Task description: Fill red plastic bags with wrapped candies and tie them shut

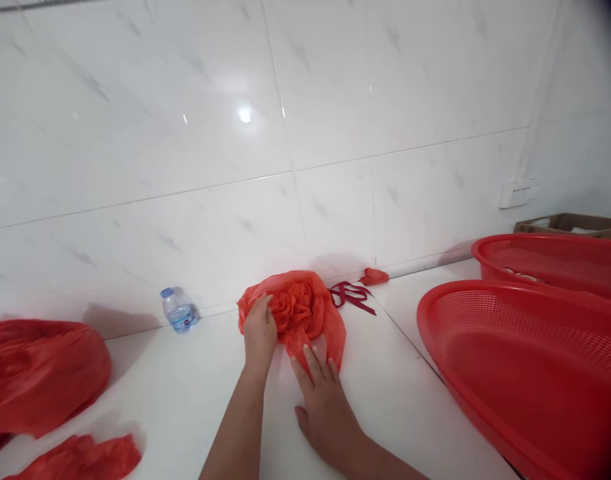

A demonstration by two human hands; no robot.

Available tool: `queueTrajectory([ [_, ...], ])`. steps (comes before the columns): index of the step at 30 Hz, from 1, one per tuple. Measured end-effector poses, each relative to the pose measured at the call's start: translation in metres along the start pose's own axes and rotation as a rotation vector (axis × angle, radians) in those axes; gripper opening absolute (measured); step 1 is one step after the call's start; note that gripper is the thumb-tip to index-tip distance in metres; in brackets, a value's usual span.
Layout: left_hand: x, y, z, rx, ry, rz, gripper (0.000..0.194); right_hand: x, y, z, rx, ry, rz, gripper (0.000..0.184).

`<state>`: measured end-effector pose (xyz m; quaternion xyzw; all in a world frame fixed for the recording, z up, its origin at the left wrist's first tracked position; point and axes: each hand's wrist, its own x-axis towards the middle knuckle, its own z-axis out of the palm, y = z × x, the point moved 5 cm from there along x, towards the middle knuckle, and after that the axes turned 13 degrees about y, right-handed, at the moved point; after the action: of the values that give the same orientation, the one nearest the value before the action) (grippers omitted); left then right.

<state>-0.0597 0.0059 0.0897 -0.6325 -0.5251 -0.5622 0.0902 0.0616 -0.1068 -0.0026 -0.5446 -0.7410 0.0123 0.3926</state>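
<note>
Red crumpled bag (pixel 298 303) lies under the left hand (pixel 261 330), grip unclear; open right hand (pixel 328 407) touches its near edge.

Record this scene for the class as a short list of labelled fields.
Left hand: fingers on the left side of the crumpled red bundle
Left hand position: left hand
Right hand: right hand, fingers spread, at the bundle's near edge
Beside bundle: dark red ribbon, to its right
Bottle: clear bottle, blue cap, by the wall
Far left: large red bundle
Right side: two red baskets
</note>
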Motion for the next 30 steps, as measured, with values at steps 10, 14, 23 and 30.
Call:
queueTrajectory([
  [10,-0.013,-0.039,0.017,0.246,-0.158,-0.159,0.035,0.001,0.013,0.009,0.120,-0.108,0.147,0.075],
  [14,-0.015,-0.033,0.016,0.185,-0.116,-0.121,0.029,0.002,0.011,0.004,0.118,-0.117,0.166,0.075],
  [23,-0.039,-0.003,0.007,-0.045,-0.019,0.083,0.019,0.003,0.012,0.002,0.109,-0.108,0.169,0.075],
  [30,-0.048,-0.020,-0.005,0.035,0.004,-0.098,0.046,0.002,0.011,-0.001,0.087,-0.098,0.148,0.072],
])
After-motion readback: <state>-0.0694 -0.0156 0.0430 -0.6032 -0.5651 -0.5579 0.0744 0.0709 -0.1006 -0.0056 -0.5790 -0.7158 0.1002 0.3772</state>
